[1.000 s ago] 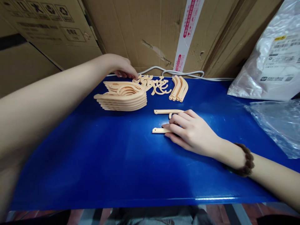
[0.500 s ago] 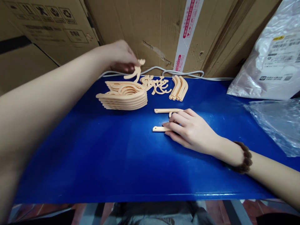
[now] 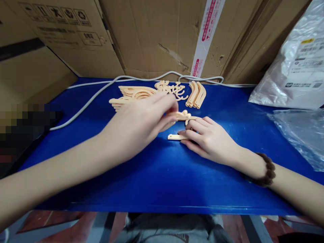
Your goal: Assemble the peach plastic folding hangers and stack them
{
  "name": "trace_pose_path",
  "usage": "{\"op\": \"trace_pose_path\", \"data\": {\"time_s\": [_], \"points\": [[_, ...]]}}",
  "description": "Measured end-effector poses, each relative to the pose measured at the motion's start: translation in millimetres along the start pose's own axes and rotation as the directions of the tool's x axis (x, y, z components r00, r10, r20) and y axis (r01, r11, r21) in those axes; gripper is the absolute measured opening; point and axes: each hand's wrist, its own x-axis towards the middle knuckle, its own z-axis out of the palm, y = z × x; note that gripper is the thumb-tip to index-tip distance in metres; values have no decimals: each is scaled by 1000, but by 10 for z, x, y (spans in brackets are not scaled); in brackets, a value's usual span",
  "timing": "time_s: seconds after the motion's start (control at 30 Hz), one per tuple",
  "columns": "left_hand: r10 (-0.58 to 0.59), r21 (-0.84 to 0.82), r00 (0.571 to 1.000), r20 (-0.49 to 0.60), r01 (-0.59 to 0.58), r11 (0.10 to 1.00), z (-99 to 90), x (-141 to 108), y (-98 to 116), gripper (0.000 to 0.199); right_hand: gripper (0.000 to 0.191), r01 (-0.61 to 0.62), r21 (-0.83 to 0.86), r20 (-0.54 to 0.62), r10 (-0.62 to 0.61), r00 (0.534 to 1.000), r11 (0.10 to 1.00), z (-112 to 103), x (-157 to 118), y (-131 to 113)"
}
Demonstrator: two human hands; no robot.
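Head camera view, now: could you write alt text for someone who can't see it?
Over a blue table, the left hand holds a pale piece near the right hand, whose fingers touch a pale strip. Beyond lie a partly hidden stack of pale parts, jumbled hooks and curved pieces, with cardboard behind and a plastic bag at right.

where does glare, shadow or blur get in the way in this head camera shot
Head view: faint sheen on the glossy blue tabletop; dark shadow on it beneath the bare left hand; that hand and its small beige curved piece slightly soft; bright crinkle highlights on the silvery-white plastic parcel; coarse pixel blocks at the left edge.
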Motion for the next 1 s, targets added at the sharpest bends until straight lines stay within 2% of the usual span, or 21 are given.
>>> {"op": "trace_pose_path", "data": {"time_s": [0.1,0.23,0.4,0.53,0.77,1.0], "points": [[15,-129,997,78,-5,992,159,-173,-145,15,28,-2,7,4,2,1000,1000,-3,-3,-2],[14,-264,988,154,28,964,324,-223,-331,19,26,7,26,-7,-6,1000,1000,-2,-8,10],[-30,-339,979,199,98,936,479,-292,-375,20,27,11,45,-9,-10,1000,999,13,-5,22],[-52,-312,983,176,105,944,501,-322,-364,20,27,14,46,-14,-13,1000,999,22,-1,23],[-20,-189,992,127,44,981,500,-336,-398,20,27,15,53,-16,-15,1000,998,15,-1,32],[-10,-198,991,133,36,980,505,-316,-465,21,26,-5,118,-3,5,1000,993,10,13,36]]}}
